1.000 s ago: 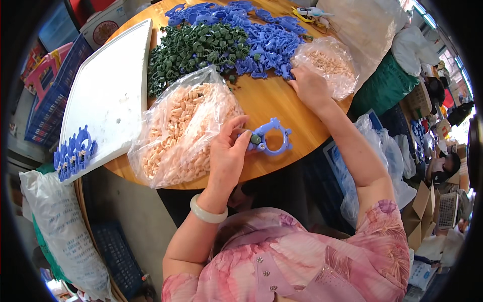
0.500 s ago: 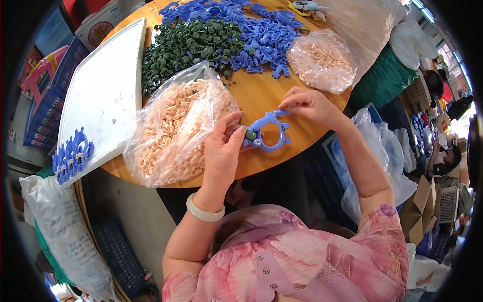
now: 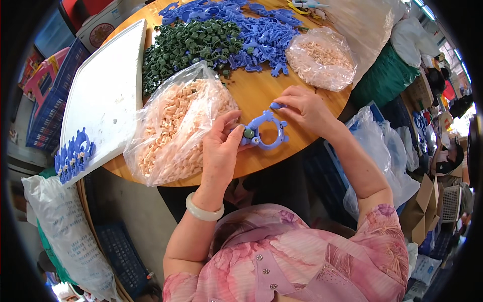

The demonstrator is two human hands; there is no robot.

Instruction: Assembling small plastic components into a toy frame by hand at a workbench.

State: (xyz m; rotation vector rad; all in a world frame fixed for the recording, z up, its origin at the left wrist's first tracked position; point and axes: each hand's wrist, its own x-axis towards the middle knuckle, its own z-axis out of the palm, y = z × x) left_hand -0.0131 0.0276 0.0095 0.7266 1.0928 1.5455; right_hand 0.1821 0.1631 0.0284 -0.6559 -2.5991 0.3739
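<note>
Between the thumb and fingers of my left hand (image 3: 224, 138) is a blue plastic ring-shaped part (image 3: 260, 119), with a small dark green piece (image 3: 248, 133) at its left end beside my thumb. Just above and to the right of the ring, my right hand (image 3: 302, 108) pinches a small blue plastic piece (image 3: 275, 105), which looks apart from the ring. A clear plastic bag of pale peach-coloured pieces (image 3: 176, 131) lies open close to my left hand. Beyond my hands spread a heap of dark green pieces (image 3: 193, 45) and a heap of blue plastic parts (image 3: 266, 43).
A smaller bag of peach-coloured pieces (image 3: 322, 58) rests on the round wooden table (image 3: 251, 85) at the right. On the left, a white board (image 3: 108, 95) carries several assembled blue parts (image 3: 75, 153) near its front corner. A thin tool (image 3: 309, 4) lies at the far edge.
My right hand has drawn back slightly from the ring; the small blue piece in its fingers now shows apart from it. My left hand keeps its hold with little movement.
</note>
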